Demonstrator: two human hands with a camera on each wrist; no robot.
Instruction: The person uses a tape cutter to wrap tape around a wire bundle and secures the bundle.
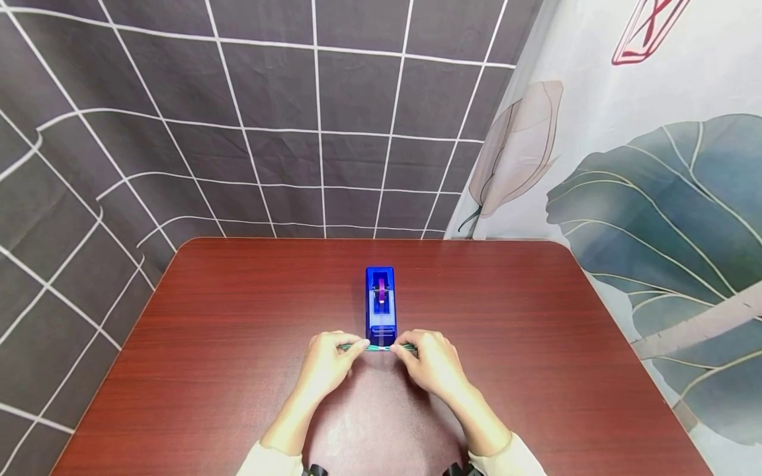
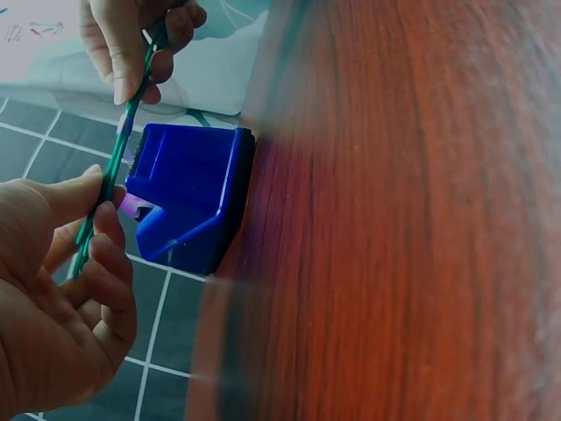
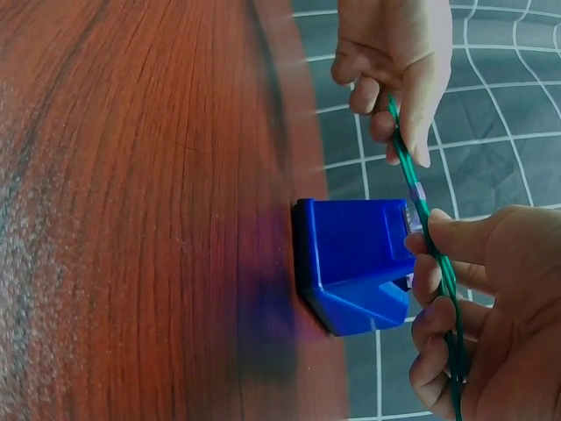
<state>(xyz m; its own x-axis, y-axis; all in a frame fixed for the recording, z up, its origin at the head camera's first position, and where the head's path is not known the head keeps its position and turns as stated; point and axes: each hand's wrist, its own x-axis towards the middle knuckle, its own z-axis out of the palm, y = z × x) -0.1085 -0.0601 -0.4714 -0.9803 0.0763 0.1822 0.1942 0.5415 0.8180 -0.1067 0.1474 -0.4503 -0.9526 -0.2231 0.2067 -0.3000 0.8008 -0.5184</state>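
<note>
A bundle of thin green wires point(image 1: 376, 348) is stretched between both hands at the front end of a blue tape dispenser point(image 1: 374, 316). My left hand point(image 1: 329, 360) pinches one side of the bundle between thumb and fingers. The other side is pinched by my right hand point(image 1: 433, 363). Between the hands, a small pale purple band of tape point(image 3: 417, 190) lies on the wires point(image 3: 445, 274). The dispenser point(image 2: 195, 180) stands on the table with its toothed edge close to the wires; a purple tape roll point(image 1: 381, 289) sits inside it.
The reddish-brown wooden table point(image 1: 238, 297) has rounded far corners. A dark grey curtain with white grid lines point(image 1: 268, 86) hangs behind it and at the left. On the right hangs a pale curtain with large leaf prints point(image 1: 673, 198).
</note>
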